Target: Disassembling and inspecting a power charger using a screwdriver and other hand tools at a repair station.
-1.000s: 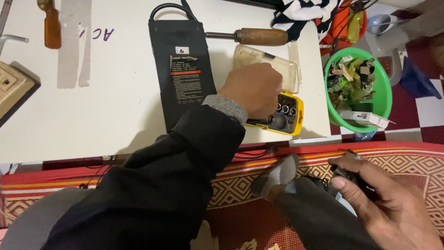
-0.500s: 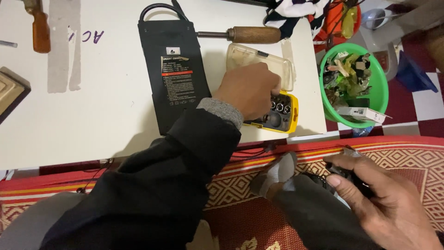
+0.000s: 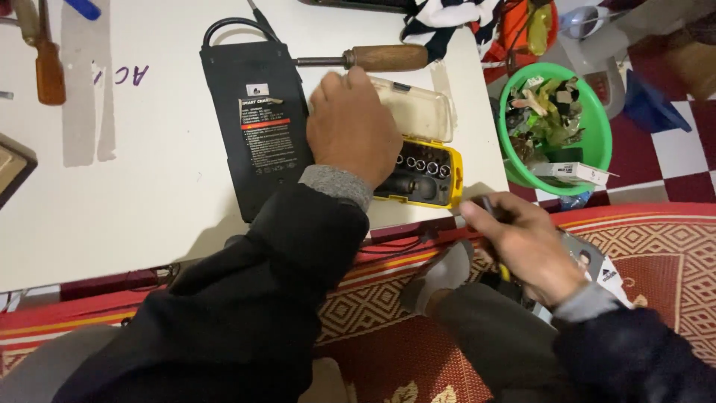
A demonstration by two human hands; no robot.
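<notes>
My left hand [image 3: 350, 127] lies palm-down on a yellow bit case [image 3: 436, 175] with a clear open lid [image 3: 418, 112], covering its left part. Several dark bits stand in a row in the case. My right hand [image 3: 526, 242] is closed around a small dark screwdriver with a yellow band [image 3: 506, 273], held just below the white table's edge [image 3: 477, 198], right beside the case. Its tip is mostly hidden by my fingers.
A black flat charger [image 3: 253, 127] with a cable lies left of the case. A wooden-handled tool [image 3: 380, 57] lies behind it, another [image 3: 48, 67] at far left. A green bowl [image 3: 597, 134] of small parts sits on the floor. A patterned red mat [image 3: 656, 254] lies below.
My right hand has risen from low right up to the table's edge next to the case. My left hand has slid further over the case's lid.
</notes>
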